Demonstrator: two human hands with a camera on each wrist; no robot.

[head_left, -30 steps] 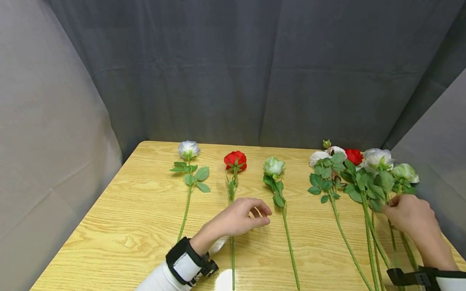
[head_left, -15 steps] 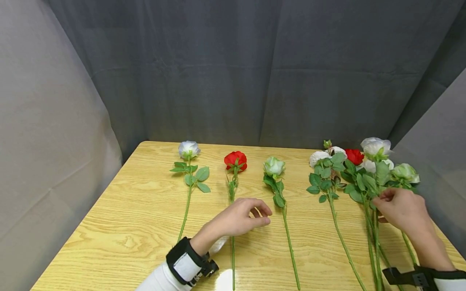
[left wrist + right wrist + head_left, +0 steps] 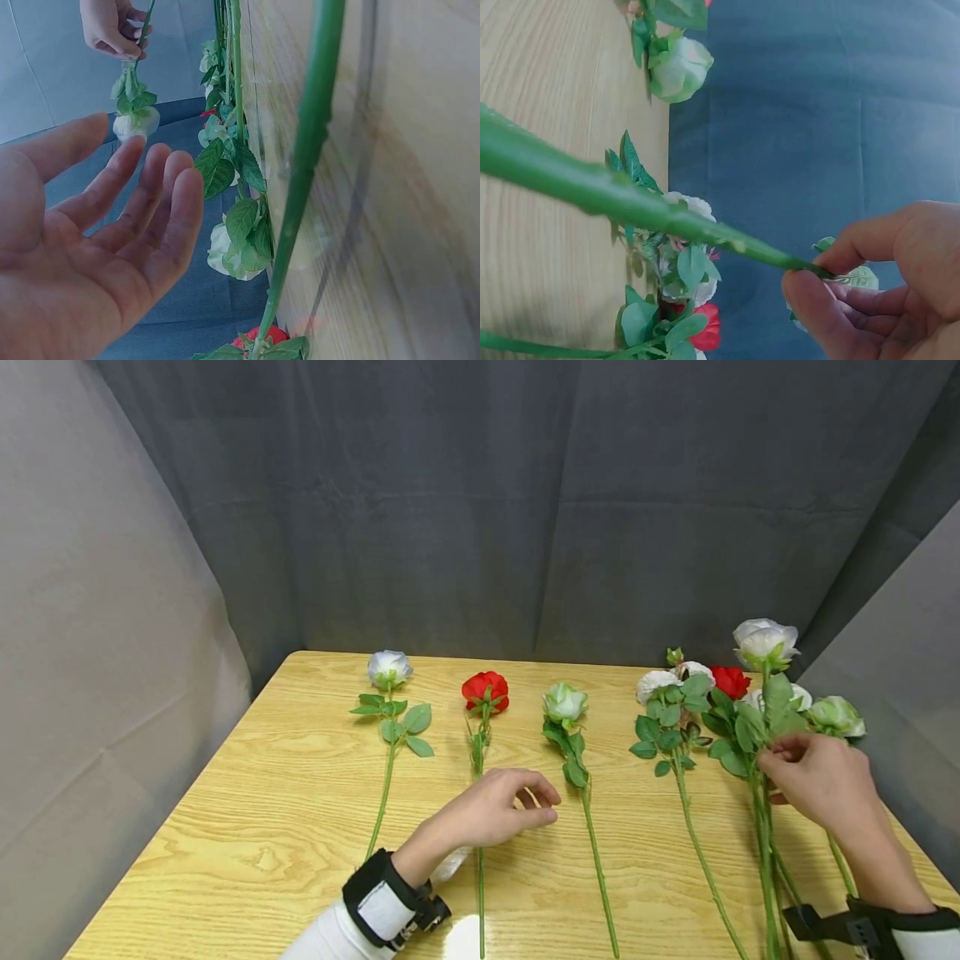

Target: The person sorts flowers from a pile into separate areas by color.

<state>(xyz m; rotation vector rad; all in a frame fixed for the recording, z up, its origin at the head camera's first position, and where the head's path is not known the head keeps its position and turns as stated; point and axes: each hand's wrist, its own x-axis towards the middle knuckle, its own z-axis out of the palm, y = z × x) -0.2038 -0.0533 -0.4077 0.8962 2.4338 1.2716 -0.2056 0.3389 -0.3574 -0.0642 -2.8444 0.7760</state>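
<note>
My right hand pinches the green stem of a white rose between thumb and fingers, just below its leaves. That bloom stands higher than the other flowers at the table's right side. In the left wrist view the same rose shows beyond my left fingers. My left hand holds nothing, its fingers loosely bent. It is over the stem of a red rose, to the left of a pale green rose. Farther left lies a white rose with a lavender tint.
On the right of the wooden table lie more flowers: white blooms, a red one and a pale green rose, stems overlapping. A dark grey curtain hangs behind the table; lighter cloth flanks it.
My right hand has lifted the white rose out of the right-hand flowers and moved it up and slightly left. The left hand has stayed in place.
</note>
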